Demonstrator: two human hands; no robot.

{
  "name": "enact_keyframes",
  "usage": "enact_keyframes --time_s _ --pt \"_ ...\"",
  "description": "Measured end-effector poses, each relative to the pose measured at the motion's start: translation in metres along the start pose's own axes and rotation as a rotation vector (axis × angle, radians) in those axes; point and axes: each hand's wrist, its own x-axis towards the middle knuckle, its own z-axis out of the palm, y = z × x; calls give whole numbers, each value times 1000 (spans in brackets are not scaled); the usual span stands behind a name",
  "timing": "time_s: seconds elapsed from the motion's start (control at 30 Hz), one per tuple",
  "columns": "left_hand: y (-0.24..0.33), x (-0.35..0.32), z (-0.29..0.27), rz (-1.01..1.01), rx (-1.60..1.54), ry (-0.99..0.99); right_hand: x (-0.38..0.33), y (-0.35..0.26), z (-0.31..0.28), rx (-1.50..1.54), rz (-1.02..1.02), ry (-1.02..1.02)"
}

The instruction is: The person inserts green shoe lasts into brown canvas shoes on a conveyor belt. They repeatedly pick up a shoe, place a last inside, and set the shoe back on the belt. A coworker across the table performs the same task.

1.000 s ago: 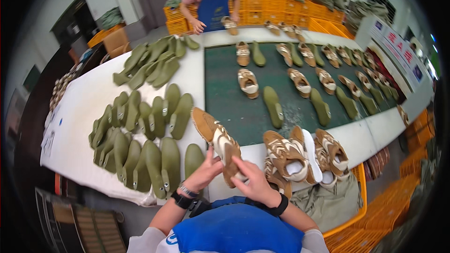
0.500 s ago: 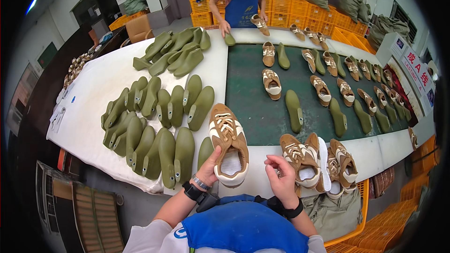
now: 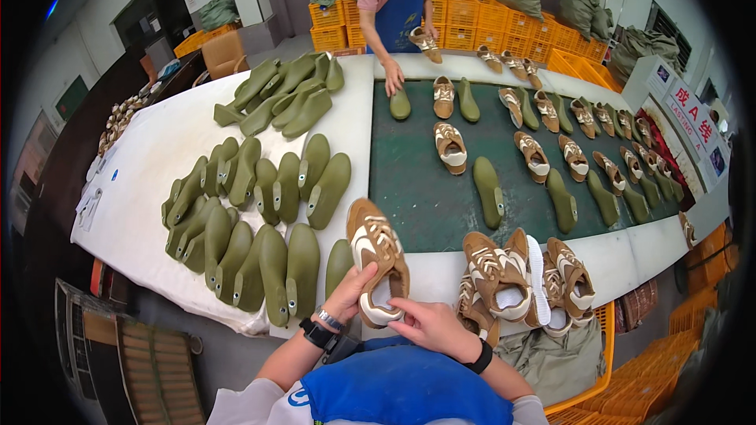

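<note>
At six o'clock, close above the blue apron (image 3: 409,393): left hand (image 3: 350,293) cupping the heel side of a brown-and-white shoe upper (image 3: 378,267), grip closed narrow around its edge; right hand (image 3: 429,324) pinching the heel opening from the other side, grip likewise shut on the upper. Toe pointing to twelve, heel toward the body, raised just over the near rim of the white tabletop (image 3: 150,181). Judged best handled with both thumbs kept at the collar, opening spread evenly, no twist through the laces. Just at three o'clock, a heap of finished uppers (image 3: 512,279). At nine to ten, rows of olive-green shoe lasts (image 3: 260,212), nearest one just beside the left wrist. Further toward twelve, the dark green belt (image 3: 417,197) carrying lasts and uppers in pairs. Farthest at twelve, another person's hand (image 3: 392,77) resting by a last, orange crates (image 3: 504,27) behind.
</note>
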Motion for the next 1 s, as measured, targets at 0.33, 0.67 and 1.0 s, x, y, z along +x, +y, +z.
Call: enact_keyframes --time_s 0.33,0.67,1.0 --pt "-11 -14 -40 176 788 466 64 60 12 44 231 -7" --pt "-59 -36 -88 438 1315 547 214 183 3 -393 436 134" --pt "-57 -33 -90 414 1253 592 121 189 8 -333 513 157"
